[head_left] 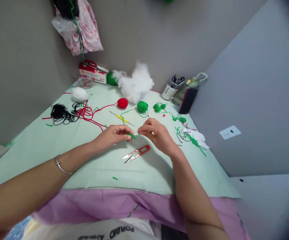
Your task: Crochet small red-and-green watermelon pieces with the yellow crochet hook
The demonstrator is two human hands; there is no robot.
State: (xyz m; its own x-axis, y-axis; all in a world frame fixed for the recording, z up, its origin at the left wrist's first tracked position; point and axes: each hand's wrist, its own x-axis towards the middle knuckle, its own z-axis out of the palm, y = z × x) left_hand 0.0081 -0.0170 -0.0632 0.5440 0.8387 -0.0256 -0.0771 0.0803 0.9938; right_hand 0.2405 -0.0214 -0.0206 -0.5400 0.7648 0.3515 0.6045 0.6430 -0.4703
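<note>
My left hand is closed, its thumb and fingers pinching a small green yarn piece. Just to its right, my right hand pinches a thin silvery needle whose tip meets the green piece. Part of the needle is hidden by my fingers. Below the hands lie orange-handled thread snips, blades pointing left. A crochet hook with a yellow grip rests behind my left hand. Farther back sit a green yarn ball and a red yarn ball.
Tangled black yarn, loose red yarn and a white yarn ball lie at left. White stuffing is heaped by the wall. A pen cup, bottle and phone stand back right, near green scraps.
</note>
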